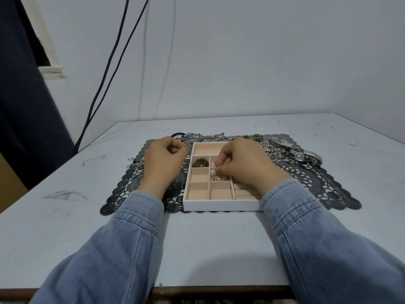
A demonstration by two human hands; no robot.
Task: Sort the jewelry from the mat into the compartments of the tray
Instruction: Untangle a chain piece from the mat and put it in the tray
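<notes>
Works at a pale grey table (65, 216), arms in blue denim sleeves (122, 238). Has a dark, scallop-edged lace mat (306, 183) spread there, with a white rectangular tray lined in peach (219, 205) on its middle.

Holds the right hand (243, 163) over the tray, fingers curled under, thumb and forefinger pinching a small silver piece of jewelry (215, 165) just above the third row of cells, middle column. Has a pearl-and-silver cluster (217, 175) already lying in that cell, and a coil of brown beads (200, 163) in the left cell of the row behind.

Rests the left hand (164, 159) over the mat just beside the tray's left wall, fingers curled into a loose fist; cannot tell whether anything lies inside.

Leaves unsorted on the mat: silver metal-band watches (302, 153) and a heap of small silver rings (276, 150) at the far right, silver chains (212, 137) behind the tray, a dark blue bead string (177, 134) at the far left, silver wire hoops (134, 165) on the left edge.
</notes>
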